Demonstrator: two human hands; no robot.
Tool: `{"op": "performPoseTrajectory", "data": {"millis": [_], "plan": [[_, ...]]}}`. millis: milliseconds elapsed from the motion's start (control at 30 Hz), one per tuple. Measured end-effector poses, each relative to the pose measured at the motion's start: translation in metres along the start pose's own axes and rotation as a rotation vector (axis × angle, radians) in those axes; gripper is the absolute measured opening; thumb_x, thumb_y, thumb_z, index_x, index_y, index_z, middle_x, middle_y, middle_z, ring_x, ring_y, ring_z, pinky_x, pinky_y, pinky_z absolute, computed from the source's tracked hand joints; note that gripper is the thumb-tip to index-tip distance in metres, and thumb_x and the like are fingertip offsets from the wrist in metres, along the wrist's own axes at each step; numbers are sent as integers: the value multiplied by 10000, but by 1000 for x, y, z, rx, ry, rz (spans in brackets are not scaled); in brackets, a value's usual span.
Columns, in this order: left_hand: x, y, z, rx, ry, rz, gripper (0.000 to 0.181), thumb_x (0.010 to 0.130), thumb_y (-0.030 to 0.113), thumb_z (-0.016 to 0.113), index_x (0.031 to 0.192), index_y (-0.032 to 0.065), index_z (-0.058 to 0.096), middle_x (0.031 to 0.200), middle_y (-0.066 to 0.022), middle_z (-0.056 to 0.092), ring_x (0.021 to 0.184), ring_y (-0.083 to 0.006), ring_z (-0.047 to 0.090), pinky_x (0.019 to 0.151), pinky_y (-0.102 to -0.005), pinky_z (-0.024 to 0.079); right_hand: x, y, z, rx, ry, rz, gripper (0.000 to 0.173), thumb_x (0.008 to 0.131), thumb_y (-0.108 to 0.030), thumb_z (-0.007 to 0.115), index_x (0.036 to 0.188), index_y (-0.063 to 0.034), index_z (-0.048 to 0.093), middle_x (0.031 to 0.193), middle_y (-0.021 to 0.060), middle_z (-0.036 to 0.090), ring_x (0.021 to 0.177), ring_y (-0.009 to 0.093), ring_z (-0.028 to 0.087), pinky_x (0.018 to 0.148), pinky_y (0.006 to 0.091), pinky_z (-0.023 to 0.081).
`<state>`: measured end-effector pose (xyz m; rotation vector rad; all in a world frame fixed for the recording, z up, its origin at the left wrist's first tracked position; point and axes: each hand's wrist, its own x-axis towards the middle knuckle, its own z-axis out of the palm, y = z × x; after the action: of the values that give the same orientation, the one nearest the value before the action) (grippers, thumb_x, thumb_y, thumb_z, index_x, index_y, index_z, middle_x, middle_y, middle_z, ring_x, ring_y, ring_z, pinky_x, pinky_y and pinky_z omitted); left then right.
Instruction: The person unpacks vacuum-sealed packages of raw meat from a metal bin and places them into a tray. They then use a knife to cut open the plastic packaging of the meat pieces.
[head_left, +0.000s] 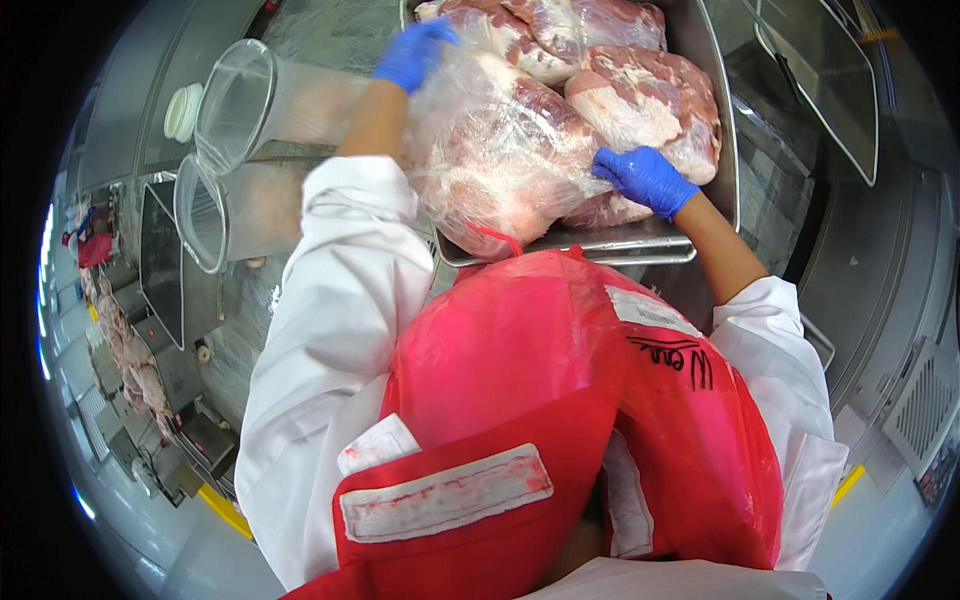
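A large piece of raw meat (517, 135) lies under crinkled clear plastic film (450, 112), above the near left part of a metal tray (716, 45). My left hand (414, 54), in a blue glove, is at the film's far left side with its fingers closed on it. On the right, my right hand (649, 180), also gloved in blue, pinches the film's edge beside the meat. Its fingers are curled, and the fingertips are partly hidden. Several more raw cuts, such as a fat-capped piece (649, 112), fill the tray behind and to the right.
Two clear, wire-rimmed cylinders (236, 105) (202, 214) lie on their sides to the left, beside a white round lid or cap (182, 112). A metal-framed panel (832, 90) stands at the far right. My red apron (510, 337) touches the tray's near side.
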<state>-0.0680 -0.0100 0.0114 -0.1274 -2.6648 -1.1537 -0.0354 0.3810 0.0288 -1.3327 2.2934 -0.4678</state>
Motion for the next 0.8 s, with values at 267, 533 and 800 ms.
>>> {"op": "performPoseTrajectory", "data": {"millis": [267, 533, 800], "plan": [[46, 17, -53, -1007, -13, -523, 195, 902, 226, 462, 881, 66, 572, 709, -6, 560, 582, -104, 513, 485, -219, 426, -47, 26, 54, 71, 222, 113, 182, 891, -274, 443, 924, -96, 462, 726, 198, 582, 686, 389, 572, 576, 466, 426], [-148, -84, -109, -1525, 261, -333, 376, 935, 313, 357, 1047, -9, 517, 893, -87, 582, 766, -156, 536, 685, -295, 445, -73, 50, 56, 24, 372, 180, 185, 884, -265, 461, 880, -82, 482, 767, 185, 597, 692, 372, 581, 589, 461, 444], [-245, -86, -122, -1224, 809, -645, 501, 934, 423, 296, 1052, -10, 517, 1126, -150, 549, 1045, -289, 507, 930, -404, 370, -77, 59, 76, -71, 423, 181, 156, 875, -247, 471, 854, -92, 481, 743, 176, 594, 652, 360, 581, 571, 465, 440]]}}
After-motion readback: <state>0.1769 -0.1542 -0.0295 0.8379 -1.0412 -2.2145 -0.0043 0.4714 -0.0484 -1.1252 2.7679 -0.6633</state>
